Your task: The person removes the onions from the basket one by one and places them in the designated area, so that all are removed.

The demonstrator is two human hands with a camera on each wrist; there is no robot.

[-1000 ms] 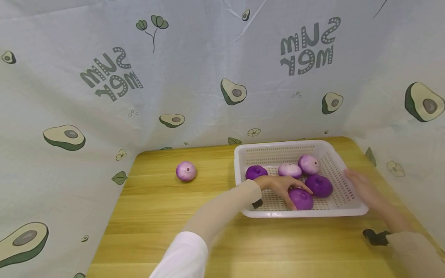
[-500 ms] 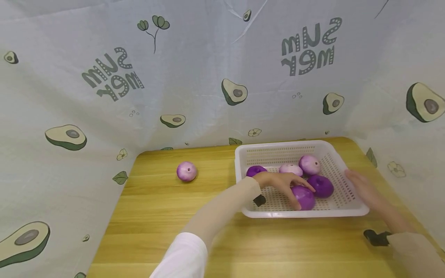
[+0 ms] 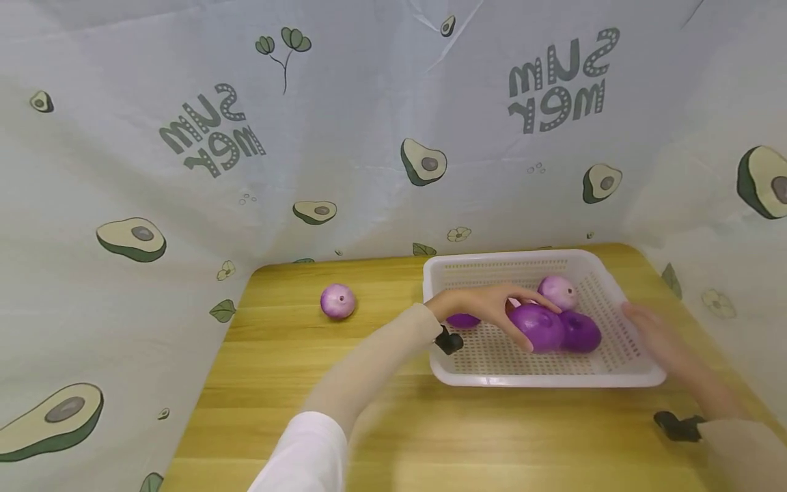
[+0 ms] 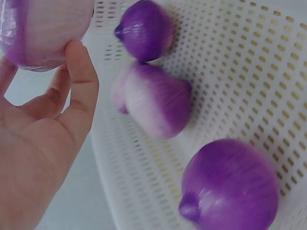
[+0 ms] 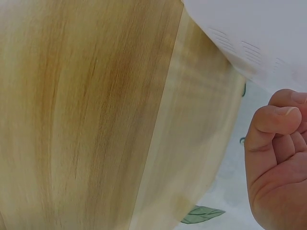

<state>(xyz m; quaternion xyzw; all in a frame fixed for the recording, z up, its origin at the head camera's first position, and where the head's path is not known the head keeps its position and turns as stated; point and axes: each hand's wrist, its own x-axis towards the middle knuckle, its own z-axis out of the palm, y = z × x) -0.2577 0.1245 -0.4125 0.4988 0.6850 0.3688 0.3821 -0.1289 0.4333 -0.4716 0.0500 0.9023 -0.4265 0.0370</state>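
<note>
A: What carries the objects, and what encloses the scene?
B: A yellow wood-grain desk (image 3: 320, 383), with a pale cloth backdrop (image 3: 369, 123) printed with avocados and mirrored lettering hung round it on three sides.

A: Where is the held onion?
B: The left hand (image 3: 492, 309) grips a purple onion (image 3: 541, 326), fingers (image 4: 79, 76) curled round it, above the white perforated basket (image 3: 529, 372) at about 2 o'clock on the desk. In the left wrist view the onion appears partly whitish.

A: What else lies in the basket?
B: A dark purple onion (image 3: 581, 333) touching the held one at 3 o'clock, a pale onion (image 3: 558, 292) toward 12 o'clock, and another (image 3: 462, 320) partly hidden under the hand.

A: And the right hand?
B: The right hand (image 3: 660, 338) rests by the basket's 3 o'clock rim, fingers loosely curled, holding nothing.

A: Anything outside the basket?
B: A lone pale-purple onion (image 3: 337, 301) at 10 o'clock, well apart.
</note>
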